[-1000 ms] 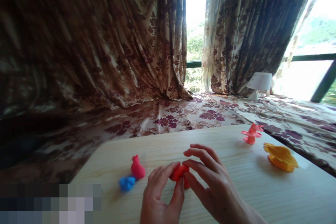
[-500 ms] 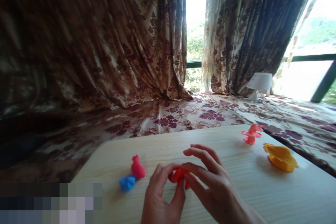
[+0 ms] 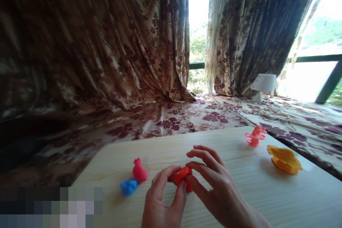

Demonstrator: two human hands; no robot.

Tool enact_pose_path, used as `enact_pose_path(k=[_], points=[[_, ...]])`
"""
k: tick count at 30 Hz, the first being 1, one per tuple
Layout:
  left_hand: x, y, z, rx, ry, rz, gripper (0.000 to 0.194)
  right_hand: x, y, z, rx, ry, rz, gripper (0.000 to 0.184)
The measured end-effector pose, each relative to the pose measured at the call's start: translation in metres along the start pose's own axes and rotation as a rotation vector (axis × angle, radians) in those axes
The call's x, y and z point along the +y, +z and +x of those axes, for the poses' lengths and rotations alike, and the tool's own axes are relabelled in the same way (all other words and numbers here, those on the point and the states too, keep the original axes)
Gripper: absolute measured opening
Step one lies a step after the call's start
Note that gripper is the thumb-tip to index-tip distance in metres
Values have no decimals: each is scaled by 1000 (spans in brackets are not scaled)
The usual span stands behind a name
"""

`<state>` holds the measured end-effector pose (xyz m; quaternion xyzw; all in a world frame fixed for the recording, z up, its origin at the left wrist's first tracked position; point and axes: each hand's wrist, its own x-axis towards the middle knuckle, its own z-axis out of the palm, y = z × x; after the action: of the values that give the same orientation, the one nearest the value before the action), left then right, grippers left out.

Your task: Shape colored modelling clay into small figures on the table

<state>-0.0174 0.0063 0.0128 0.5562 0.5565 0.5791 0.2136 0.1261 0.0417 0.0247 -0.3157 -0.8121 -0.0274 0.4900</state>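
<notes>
Between my two hands is a small piece of red modelling clay [image 3: 185, 175], partly hidden by the fingers. My left hand [image 3: 165, 194] is closed on it from the left, thumb below and index finger above. From the right, my right hand [image 3: 216, 185] pinches the same piece with thumb and index finger, its other fingers stretched out above. To the left on the table, a pink-red clay lump [image 3: 139, 171] with a narrow pointed top touches a blue clay lump [image 3: 128, 187].
The hands are over a pale wooden table [image 3: 120, 153]. At its right stand a coral tiered clay shape [image 3: 255, 136] and a yellow wavy-edged clay shape [image 3: 284, 160]. Behind lies floral cloth [image 3: 171, 119] with a white lamp [image 3: 264, 82]; patterned curtains [image 3: 149, 42] hang beyond.
The fingers have shifted slightly on the red clay, and more of its top shows between them. Both hands keep their hold; the other clay pieces stay where they were.
</notes>
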Motion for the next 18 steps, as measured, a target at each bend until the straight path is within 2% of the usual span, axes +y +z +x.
enact_pose_path(k=[2,4,8,13,18], points=[[-3,0,0,2,-2,20,29,-1,0,0,22,-39,-25,14],[-5,-2,0,-47,33,41,34,-2,0,0,46,-76,-48,13],[-5,-5,1,-155,83,72,29,-1,0,-1,33,-72,-63,15],[-3,-5,1,-123,34,15,29,-1,-1,-2,18,-43,-45,22],[-4,-7,4,-204,-34,-29,31,-2,-2,-1,39,-74,-52,22]])
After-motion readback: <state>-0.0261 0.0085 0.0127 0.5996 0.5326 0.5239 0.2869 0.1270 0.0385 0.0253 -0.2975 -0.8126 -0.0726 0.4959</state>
